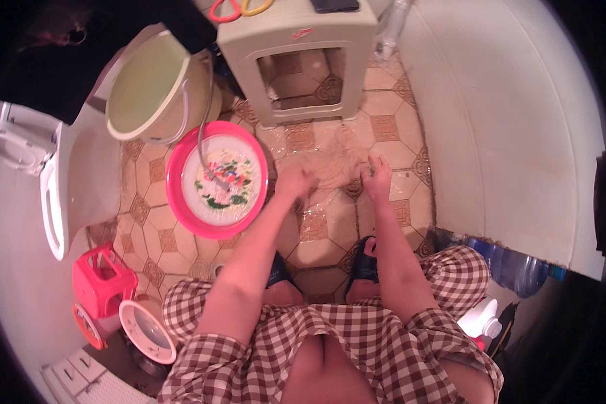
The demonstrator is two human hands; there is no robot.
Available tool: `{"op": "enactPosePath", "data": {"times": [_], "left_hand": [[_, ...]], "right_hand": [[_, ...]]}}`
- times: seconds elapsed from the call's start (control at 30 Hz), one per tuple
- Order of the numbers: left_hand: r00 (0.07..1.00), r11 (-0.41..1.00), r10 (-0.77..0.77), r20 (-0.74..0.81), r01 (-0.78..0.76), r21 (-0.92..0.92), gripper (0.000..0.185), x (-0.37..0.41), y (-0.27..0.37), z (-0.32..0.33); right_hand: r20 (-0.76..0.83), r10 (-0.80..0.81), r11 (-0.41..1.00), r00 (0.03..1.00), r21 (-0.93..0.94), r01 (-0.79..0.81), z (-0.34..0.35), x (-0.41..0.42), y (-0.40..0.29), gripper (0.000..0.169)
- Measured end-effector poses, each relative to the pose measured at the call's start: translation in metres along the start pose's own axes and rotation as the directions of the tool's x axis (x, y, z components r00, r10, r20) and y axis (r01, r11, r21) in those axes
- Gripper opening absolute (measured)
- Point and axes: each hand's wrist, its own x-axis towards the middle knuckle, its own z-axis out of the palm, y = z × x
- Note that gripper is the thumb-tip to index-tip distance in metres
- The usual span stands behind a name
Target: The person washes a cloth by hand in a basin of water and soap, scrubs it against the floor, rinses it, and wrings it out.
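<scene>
Both my hands hang over the wet tiled floor (315, 252) with a thin, sheer, wet cloth (333, 164) spread between them. My left hand (295, 182), slightly blurred, is at the cloth's left side with its fingers bent. At the cloth's right side, my right hand (377, 174) has curled fingers touching its edge. Left of my left hand stands a pink-rimmed basin (175, 187) with a floral pattern inside and water in it. A grey hose (202, 131) runs down into the basin.
A large bucket (146, 86) of water stands behind the basin. Ahead is a plastic stool (298, 33) bearing scissors (225, 11) and a dark flat object (335, 5). A pink stool (106, 283) and a small bowl (147, 331) sit lower left; a blue water bottle (510, 267) lies right.
</scene>
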Motion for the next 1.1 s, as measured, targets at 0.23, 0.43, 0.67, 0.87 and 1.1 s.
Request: {"op": "enactPosePath", "data": {"times": [0.23,0.43,0.67,0.87,1.1], "left_hand": [[0.996,0.696,0.087,0.026,-0.080,0.713,0.022,0.003,0.008,-0.165],[0.894,0.253,0.249,0.374,-0.432,0.865,0.024,-0.027,-0.142,-0.181],[0.905,0.084,0.309,0.292,-0.332,0.939,0.023,-0.024,-0.209,-0.150],[0.913,0.240,0.326,0.245,-0.331,0.913,0.033,-0.027,-0.215,-0.153],[0.950,0.699,0.279,0.138,-0.300,0.649,0.037,-0.073,-0.059,-0.165]], "right_hand": [[0.555,-0.127,0.874,0.822,-0.330,0.357,0.046,-0.051,-0.036,0.065],[0.664,-0.073,0.953,0.744,-0.175,0.249,0.050,-0.044,-0.023,0.074],[0.689,-0.074,0.930,0.721,-0.213,0.299,0.044,-0.048,-0.028,0.079],[0.660,-0.054,0.928,0.749,-0.243,0.281,0.041,-0.050,-0.037,0.075],[0.621,0.008,0.924,0.784,-0.304,0.231,0.039,-0.053,-0.047,0.068]]}}
